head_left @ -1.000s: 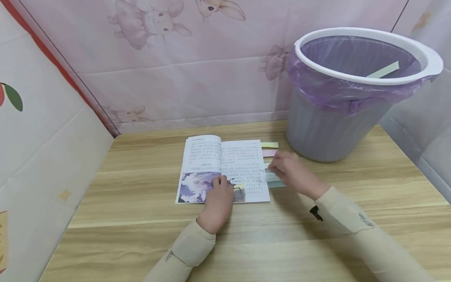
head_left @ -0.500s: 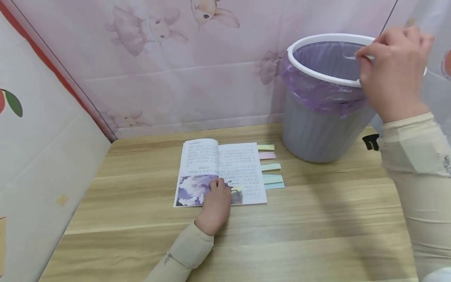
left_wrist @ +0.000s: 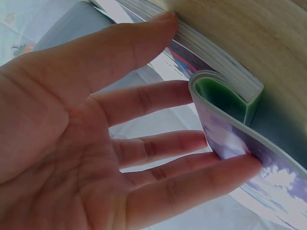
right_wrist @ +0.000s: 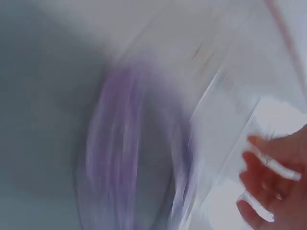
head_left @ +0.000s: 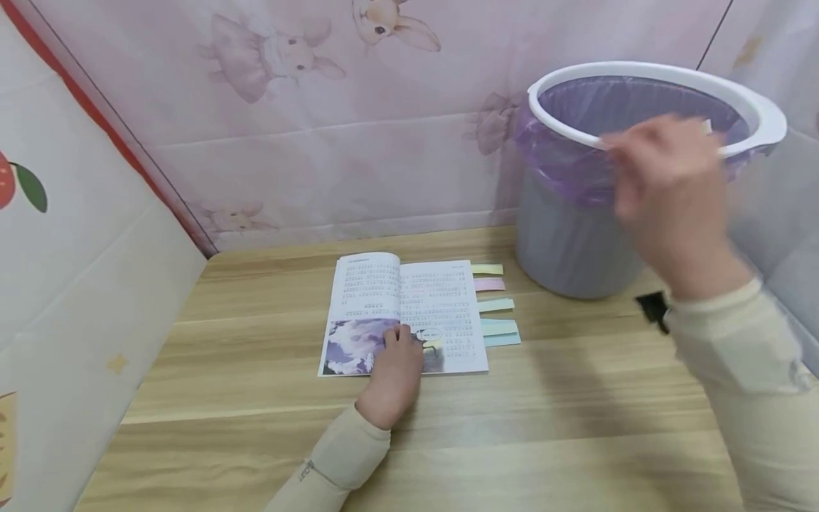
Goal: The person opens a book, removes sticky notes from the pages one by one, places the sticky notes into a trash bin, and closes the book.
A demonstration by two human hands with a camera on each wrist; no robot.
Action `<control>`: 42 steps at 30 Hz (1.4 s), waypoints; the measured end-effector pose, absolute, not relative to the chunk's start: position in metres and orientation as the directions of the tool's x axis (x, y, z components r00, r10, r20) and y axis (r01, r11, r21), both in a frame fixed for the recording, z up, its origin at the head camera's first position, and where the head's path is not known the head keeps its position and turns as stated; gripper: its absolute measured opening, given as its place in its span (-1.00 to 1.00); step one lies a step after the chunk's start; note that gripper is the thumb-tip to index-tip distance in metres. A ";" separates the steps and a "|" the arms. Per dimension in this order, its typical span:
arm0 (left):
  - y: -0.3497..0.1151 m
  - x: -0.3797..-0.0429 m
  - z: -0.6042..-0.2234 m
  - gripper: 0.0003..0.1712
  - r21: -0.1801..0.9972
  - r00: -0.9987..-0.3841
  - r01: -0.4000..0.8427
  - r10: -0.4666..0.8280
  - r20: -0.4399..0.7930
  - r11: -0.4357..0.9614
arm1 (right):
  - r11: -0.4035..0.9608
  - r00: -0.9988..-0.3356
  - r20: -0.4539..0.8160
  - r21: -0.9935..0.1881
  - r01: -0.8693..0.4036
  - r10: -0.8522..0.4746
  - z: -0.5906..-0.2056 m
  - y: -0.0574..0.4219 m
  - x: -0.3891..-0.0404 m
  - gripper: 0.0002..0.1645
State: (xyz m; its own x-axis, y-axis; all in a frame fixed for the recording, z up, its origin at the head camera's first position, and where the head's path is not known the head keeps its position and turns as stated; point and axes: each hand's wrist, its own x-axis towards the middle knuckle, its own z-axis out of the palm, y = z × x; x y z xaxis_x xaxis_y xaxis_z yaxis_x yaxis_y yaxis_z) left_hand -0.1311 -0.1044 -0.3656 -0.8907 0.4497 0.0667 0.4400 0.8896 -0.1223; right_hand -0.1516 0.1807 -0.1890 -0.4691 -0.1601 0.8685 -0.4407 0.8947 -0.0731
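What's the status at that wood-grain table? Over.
Left hand on open white paper book. Right hand, nothing visibly held, raised before grey bin with purple plastic liner. Pastel paper strips jut from book's right edge. No obstruction seen.

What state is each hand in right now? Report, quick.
Left hand: open, touching the book.
Right hand: blurred, open, nothing visible in it.

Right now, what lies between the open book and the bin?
In the head view, the yellow strip and pink strip jut from the book, then tabletop.
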 end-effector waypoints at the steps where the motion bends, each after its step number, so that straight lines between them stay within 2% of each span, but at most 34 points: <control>1: -0.104 -0.132 -0.366 -0.88 -0.124 -0.889 0.441 0.451 0.077 0.889 | 0.863 -0.489 0.848 -0.081 -0.499 -0.203 -0.199 0.172 -0.149 -0.80; 2: -0.104 -0.132 -0.365 -0.88 -0.130 -0.888 0.440 0.452 0.087 0.888 | 0.826 -0.534 0.810 -0.117 -0.552 -0.242 -0.210 0.164 -0.147 -0.81; 4: -0.104 -0.133 -0.365 -0.88 -0.133 -0.887 0.437 0.451 0.101 0.889 | 0.757 -0.699 0.661 -0.302 -0.580 -0.272 -0.233 0.149 -0.146 -0.81; 6: -0.103 -0.133 -0.363 -0.88 -0.132 -0.888 0.436 0.449 0.100 0.890 | 0.727 -0.854 0.456 -0.494 -0.477 -0.251 -0.255 0.140 -0.149 -0.80; 8: -0.103 -0.134 -0.362 -0.87 -0.127 -0.888 0.438 0.451 0.095 0.890 | 0.706 -0.936 0.266 -0.616 -0.350 -0.232 -0.276 0.134 -0.155 -0.76; 9: -0.102 -0.134 -0.362 -0.87 -0.127 -0.888 0.439 0.451 0.092 0.889 | 0.689 -0.956 0.182 -0.663 -0.293 -0.232 -0.285 0.132 -0.158 -0.72; 11: -0.102 -0.133 -0.362 -0.87 -0.131 -0.887 0.440 0.453 0.090 0.888 | 0.648 -0.970 0.050 -0.736 -0.197 -0.238 -0.302 0.130 -0.165 -0.66; 14: -0.103 -0.133 -0.362 -0.87 -0.144 -0.887 0.436 0.452 0.098 0.888 | 0.584 -0.967 -0.080 -0.808 -0.079 -0.241 -0.322 0.126 -0.175 -0.60; 19: -0.102 -0.134 -0.362 -0.86 -0.142 -0.890 0.431 0.445 0.096 0.891 | 0.486 -0.957 -0.199 -0.871 0.073 -0.213 -0.345 0.118 -0.186 -0.55; 24: -0.102 -0.134 -0.362 -0.85 -0.136 -0.893 0.429 0.442 0.083 0.893 | 0.459 -0.963 -0.208 -0.882 0.108 -0.173 -0.355 0.111 -0.189 -0.52; 36: -0.102 -0.134 -0.366 -0.86 -0.124 -0.897 0.424 0.435 0.083 0.897 | 0.484 -0.976 -0.159 -0.872 0.067 -0.151 -0.362 0.108 -0.189 -0.50; 42: -0.101 -0.133 -0.367 -0.86 -0.137 -0.896 0.428 0.439 0.062 0.893 | 0.461 -0.974 -0.161 -0.885 0.071 -0.160 -0.367 0.109 -0.201 -0.37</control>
State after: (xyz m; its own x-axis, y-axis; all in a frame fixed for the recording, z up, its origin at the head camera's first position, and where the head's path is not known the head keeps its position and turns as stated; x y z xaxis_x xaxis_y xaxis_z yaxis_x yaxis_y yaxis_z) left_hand -0.1326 -0.1011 -0.3672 -0.8964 0.4389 0.0623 0.4280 0.8934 -0.1367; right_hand -0.2012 0.1092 -0.3667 -0.9738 -0.1603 -0.1611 0.0705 0.4607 -0.8848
